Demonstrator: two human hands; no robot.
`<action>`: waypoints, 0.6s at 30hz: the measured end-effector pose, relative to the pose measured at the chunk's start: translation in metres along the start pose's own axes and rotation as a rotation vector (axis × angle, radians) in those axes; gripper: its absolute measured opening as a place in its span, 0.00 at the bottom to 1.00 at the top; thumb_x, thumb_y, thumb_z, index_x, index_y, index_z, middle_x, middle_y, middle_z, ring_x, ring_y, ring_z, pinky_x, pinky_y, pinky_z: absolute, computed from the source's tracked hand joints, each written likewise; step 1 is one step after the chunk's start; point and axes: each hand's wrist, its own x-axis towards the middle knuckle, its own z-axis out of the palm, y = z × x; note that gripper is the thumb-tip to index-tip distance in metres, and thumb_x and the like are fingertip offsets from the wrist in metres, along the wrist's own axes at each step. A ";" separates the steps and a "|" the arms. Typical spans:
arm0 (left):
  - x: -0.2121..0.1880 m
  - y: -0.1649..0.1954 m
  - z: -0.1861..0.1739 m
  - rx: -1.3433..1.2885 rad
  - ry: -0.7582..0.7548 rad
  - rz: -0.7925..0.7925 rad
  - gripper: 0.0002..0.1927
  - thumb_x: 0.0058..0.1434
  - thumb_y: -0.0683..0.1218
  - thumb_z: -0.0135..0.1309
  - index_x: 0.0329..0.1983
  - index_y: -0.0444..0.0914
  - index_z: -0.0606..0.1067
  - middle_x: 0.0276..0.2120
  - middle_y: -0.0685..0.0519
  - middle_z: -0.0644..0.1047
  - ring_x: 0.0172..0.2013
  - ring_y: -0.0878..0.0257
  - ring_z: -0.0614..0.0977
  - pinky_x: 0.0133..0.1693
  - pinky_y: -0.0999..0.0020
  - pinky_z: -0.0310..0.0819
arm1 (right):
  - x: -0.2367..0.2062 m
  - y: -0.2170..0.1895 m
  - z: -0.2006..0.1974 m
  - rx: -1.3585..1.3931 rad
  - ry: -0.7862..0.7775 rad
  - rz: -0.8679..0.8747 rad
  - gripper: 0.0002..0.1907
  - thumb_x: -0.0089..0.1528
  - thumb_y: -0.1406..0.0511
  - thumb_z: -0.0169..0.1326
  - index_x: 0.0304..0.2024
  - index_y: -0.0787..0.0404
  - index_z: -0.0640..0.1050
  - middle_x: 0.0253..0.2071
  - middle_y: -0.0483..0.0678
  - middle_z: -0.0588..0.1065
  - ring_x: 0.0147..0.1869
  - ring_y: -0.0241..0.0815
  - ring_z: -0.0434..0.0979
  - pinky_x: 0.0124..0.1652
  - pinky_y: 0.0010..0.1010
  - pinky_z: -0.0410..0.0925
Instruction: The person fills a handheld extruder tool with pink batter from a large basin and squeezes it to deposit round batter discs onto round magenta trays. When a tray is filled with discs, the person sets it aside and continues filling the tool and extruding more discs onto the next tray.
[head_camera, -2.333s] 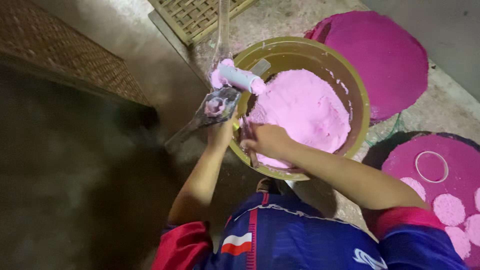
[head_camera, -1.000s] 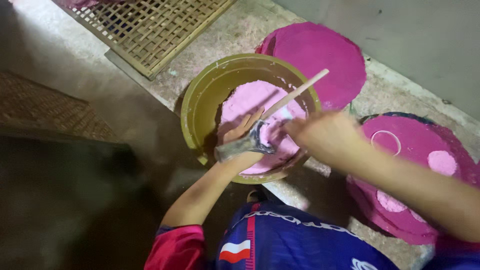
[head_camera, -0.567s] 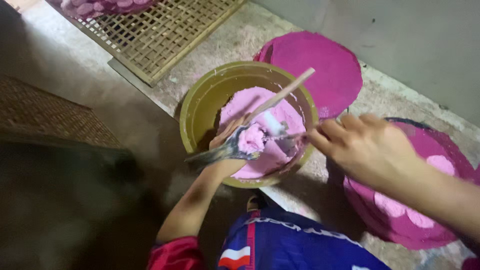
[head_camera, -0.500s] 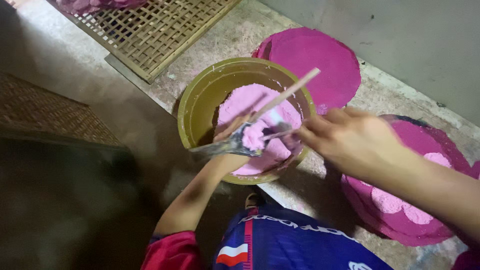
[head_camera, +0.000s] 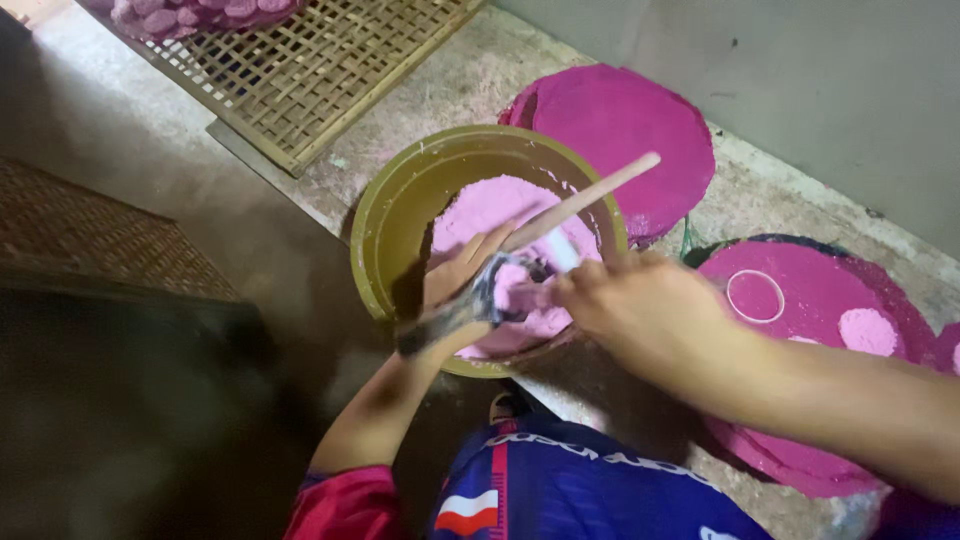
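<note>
The rough grey concrete floor (head_camera: 150, 140) carries everything here, running up to a plain grey wall (head_camera: 800, 80) at the far side. On it lies a large woven bamboo drying rack (head_camera: 310, 70), and near the wall a round tray coated in magenta paste (head_camera: 620, 130); a second magenta tray (head_camera: 800, 300) with a thin white ring mould (head_camera: 756, 296) sits to the right.

Between them stands the round olive-green plastic basin (head_camera: 400, 210), holding a mound of pale pink dough-like paste (head_camera: 490, 210).

Over the basin, the left hand (head_camera: 455, 290) is closed around a small metal scoop (head_camera: 470, 300) loaded with pink paste. The right hand (head_camera: 640, 310) is curled round the lower end of a pale wooden stick (head_camera: 590, 195), which seems to scrape into the scoop, though blur hides the contact.

To do this well, keep the scoop low over the basin so loose paste drops back in, and draw the stick flat across the rim for an even fill.
</note>
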 end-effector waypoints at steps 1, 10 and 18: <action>0.001 0.003 0.004 0.029 0.106 0.083 0.43 0.57 0.56 0.62 0.74 0.46 0.59 0.52 0.41 0.76 0.44 0.49 0.82 0.44 0.55 0.80 | 0.014 -0.013 0.006 -0.067 -0.053 -0.009 0.17 0.58 0.65 0.51 0.51 0.59 0.76 0.37 0.50 0.76 0.35 0.47 0.82 0.29 0.35 0.74; -0.005 -0.007 -0.019 -0.134 0.120 -0.088 0.39 0.63 0.55 0.59 0.75 0.53 0.57 0.59 0.51 0.77 0.33 0.55 0.84 0.32 0.61 0.79 | -0.022 0.013 -0.002 0.080 0.018 0.069 0.22 0.52 0.63 0.53 0.50 0.57 0.76 0.38 0.49 0.77 0.33 0.47 0.82 0.25 0.35 0.74; -0.005 0.008 -0.017 -0.036 0.164 -0.074 0.32 0.65 0.51 0.53 0.74 0.51 0.62 0.49 0.49 0.78 0.39 0.51 0.84 0.41 0.56 0.79 | 0.032 -0.036 0.005 -0.142 -0.018 0.029 0.06 0.64 0.66 0.49 0.41 0.61 0.75 0.30 0.48 0.74 0.29 0.46 0.80 0.25 0.34 0.73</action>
